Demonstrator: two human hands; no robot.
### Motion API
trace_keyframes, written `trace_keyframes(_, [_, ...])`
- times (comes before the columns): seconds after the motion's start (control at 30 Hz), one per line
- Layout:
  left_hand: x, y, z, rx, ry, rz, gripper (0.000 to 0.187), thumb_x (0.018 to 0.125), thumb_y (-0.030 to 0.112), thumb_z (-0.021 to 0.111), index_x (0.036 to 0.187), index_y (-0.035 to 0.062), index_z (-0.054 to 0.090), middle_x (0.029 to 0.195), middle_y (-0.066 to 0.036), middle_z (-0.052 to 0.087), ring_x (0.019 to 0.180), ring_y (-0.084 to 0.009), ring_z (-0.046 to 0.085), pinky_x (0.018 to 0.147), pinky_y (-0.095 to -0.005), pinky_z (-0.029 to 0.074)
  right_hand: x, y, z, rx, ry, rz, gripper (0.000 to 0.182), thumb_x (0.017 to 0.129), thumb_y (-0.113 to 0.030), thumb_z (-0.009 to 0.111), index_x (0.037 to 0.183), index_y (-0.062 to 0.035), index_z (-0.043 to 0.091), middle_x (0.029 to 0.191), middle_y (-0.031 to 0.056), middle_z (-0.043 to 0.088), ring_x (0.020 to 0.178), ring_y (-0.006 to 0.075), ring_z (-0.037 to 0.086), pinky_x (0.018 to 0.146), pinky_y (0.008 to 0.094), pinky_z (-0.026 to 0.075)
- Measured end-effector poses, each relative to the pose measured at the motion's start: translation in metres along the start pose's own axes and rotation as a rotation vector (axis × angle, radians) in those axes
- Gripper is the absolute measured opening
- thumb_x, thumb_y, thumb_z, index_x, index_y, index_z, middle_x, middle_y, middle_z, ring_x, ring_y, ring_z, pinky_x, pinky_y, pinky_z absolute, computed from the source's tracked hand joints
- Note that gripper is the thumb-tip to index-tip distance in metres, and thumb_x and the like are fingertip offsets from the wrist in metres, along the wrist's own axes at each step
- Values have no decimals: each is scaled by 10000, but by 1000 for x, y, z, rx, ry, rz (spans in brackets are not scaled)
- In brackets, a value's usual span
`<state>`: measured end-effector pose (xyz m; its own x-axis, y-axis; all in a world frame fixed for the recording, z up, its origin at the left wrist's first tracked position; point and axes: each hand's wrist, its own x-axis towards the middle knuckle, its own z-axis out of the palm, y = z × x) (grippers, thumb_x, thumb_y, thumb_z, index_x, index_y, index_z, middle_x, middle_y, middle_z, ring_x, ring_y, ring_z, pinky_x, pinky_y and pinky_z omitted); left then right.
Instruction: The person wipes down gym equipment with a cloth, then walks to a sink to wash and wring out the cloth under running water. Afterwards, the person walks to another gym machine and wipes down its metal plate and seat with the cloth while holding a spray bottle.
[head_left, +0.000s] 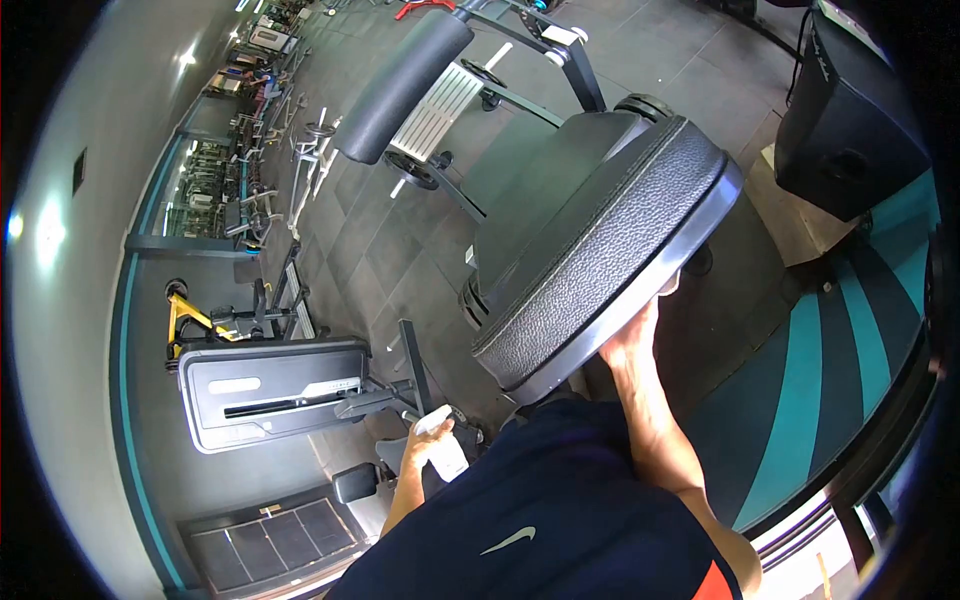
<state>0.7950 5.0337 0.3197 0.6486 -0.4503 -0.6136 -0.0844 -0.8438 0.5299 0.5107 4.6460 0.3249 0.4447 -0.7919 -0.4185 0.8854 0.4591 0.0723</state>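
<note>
A large black padded seat back (610,250) with a textured side and a smooth rim fills the middle of the view. My right hand (637,330) is at the lower rim of this pad, its fingers partly hidden behind the edge. At the lower left, my left hand (428,440) is wrapped round the top of a white spray bottle (448,459), away from the pad. A black cylindrical roller pad (405,85) stands out beyond the large pad, toward the upper left.
A grey weight machine (275,395) stands at left, with a yellow-framed machine (190,318) behind it. A black speaker (845,125) rests by a cardboard box (795,215) at right. Weight plates (411,170) and bars lie beyond the pad.
</note>
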Motion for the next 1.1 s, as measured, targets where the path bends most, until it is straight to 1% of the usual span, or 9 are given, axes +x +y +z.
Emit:
trace_keyframes(0.2, [-3,31,5,31,-66,35,546,806,375,814,1194,24,655,837,-45,698,704,-109,636,641,-274,526,170,12,-135,-92,-41,143,467,989,-466,468,1191,-52,538,1004,103,667,916,256,670,796,414,577])
trace_keyframes(0.47, [-10,20,1,-40,55,-47,607,807,400,807,1260,38,631,848,-47,698,718,-106,636,652,-269,523,-4,-10,12,-107,89,-244,343,943,-230,518,1243,-68,553,1222,89,601,1141,229,572,986,388,459])
trace_keyframes(0.5, [-10,20,3,-16,42,-42,602,808,399,807,1259,41,634,851,-46,699,720,-103,633,653,-268,521,-11,-7,4,-398,7,-360,495,1018,-315,509,1432,-68,397,1288,67,558,1180,220,549,1002,387,457])
trace_keyframes(0.6, [-6,19,4,65,7,-50,535,834,362,790,1246,51,649,854,-32,699,723,-100,623,653,-263,514,3,5,-6,-750,-94,-595,562,955,-199,616,1438,-36,380,1259,52,551,1144,163,524,1001,336,416])
trace_keyframes(0.77, [-3,32,10,67,19,6,543,837,372,785,1258,60,644,841,-25,696,712,-97,623,648,-267,518,26,16,-13,-1105,-79,-1053,692,897,-215,642,1465,-6,308,1315,117,480,1210,209,443,1063,358,334])
trace_keyframes(0.9, [7,50,18,73,13,45,550,805,405,807,1174,29,651,814,-33,681,696,-104,632,623,-269,520,7,23,-7,-1245,-125,-1132,729,842,-98,625,1450,80,264,1480,305,279,1427,457,211,1169,510,156])
trace_keyframes(0.93, [7,50,16,100,10,60,546,790,405,821,1133,15,655,808,-35,673,690,-109,635,610,-267,519,10,13,8,-1177,-121,-1162,640,816,-60,613,1395,46,362,1340,240,452,1293,357,425,1109,460,305])
trace_keyframes(1.03, [11,44,17,6,25,116,526,782,406,829,1074,5,656,798,-25,672,681,-99,627,594,-260,508,24,-20,17,-849,-135,-615,452,782,-12,605,1222,-28,502,1027,24,573,892,106,542,825,283,481])
trace_keyframes(1.1, [14,39,19,-9,15,129,546,789,416,820,1117,12,655,802,-23,676,687,-95,622,606,-259,506,28,-24,14,-850,-129,-594,448,835,-20,587,1271,-13,487,1085,51,581,953,138,554,871,296,469])
